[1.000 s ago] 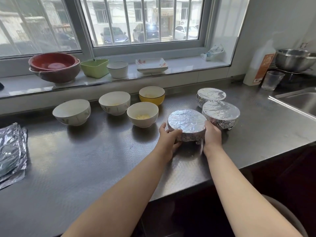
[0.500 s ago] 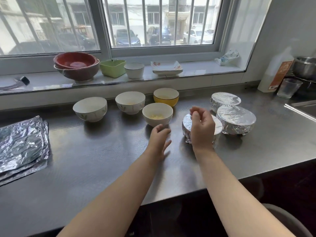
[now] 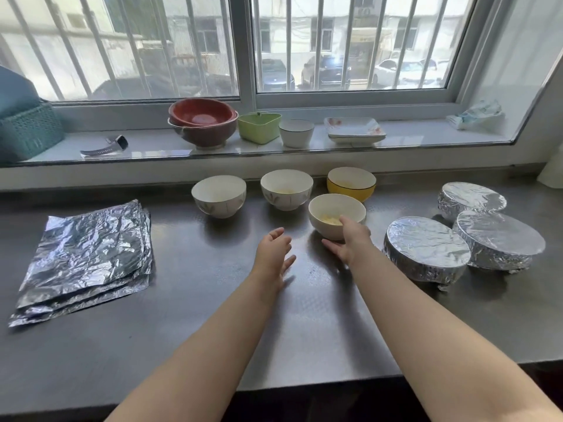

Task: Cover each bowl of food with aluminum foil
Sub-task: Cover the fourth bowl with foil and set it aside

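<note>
**Right hand leaves the wrapped bowl and takes the next one**

Off the foil-covered bowl [image 3: 426,249] comes my right hand [image 3: 350,242], which half a second ago hovered curled above it; now it's at the near white bowl [image 3: 336,215], thumb over the rim and fingers cupped round the near side, gripping it. I can see yellow food in the bottom of that bowl. My left hand [image 3: 274,249] has stayed low over the steel counter [image 3: 213,330] just left of the same bowl, fingers relaxed and spread, holding nothing.

Behind the near white bowl sits the yellow bowl [image 3: 351,183], almost touching it, and further left of it two more white bowls, the middle one [image 3: 286,189] and the far-left one [image 3: 218,195], all uncovered. Right of the near white bowl stand three wrapped bowls: the one I've just left, then two more, [image 3: 498,243] and [image 3: 471,200], close together beyond it. Well left of the near white bowl lies the stack of foil sheets [image 3: 88,257], flat and crinkled.
</note>
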Tool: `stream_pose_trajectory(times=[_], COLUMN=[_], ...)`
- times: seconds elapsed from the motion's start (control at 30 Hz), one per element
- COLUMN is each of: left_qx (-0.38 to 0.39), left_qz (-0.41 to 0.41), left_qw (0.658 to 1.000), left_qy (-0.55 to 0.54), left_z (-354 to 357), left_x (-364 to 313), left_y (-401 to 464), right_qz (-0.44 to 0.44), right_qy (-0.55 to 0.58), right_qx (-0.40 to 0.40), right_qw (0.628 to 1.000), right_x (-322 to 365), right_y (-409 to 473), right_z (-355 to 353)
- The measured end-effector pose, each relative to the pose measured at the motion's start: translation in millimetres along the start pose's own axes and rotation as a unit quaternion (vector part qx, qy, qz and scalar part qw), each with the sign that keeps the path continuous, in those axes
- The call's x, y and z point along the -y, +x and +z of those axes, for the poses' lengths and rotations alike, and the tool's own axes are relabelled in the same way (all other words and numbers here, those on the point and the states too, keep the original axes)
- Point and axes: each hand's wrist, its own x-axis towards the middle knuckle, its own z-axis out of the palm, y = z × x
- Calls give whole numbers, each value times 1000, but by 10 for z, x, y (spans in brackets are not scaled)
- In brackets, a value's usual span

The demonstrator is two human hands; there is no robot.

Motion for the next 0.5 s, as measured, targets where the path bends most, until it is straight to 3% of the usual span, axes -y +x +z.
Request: stream_pose_trajectory(times=[0.2,0.5], left_qx=[-11,-47], left_qz=[10,86], left_qw=[1000,995], left_qy=[8,32], left_z=[-136,-505], left_x=[-30,-21], left_y=[41,-76], right_qz=[-25,23], right_qy=[-11,-61], right_qx=[9,141], right_qw=[1000,988], right_x=[-25,-396], right_y=[102,-513], right_z=[-73,-237])
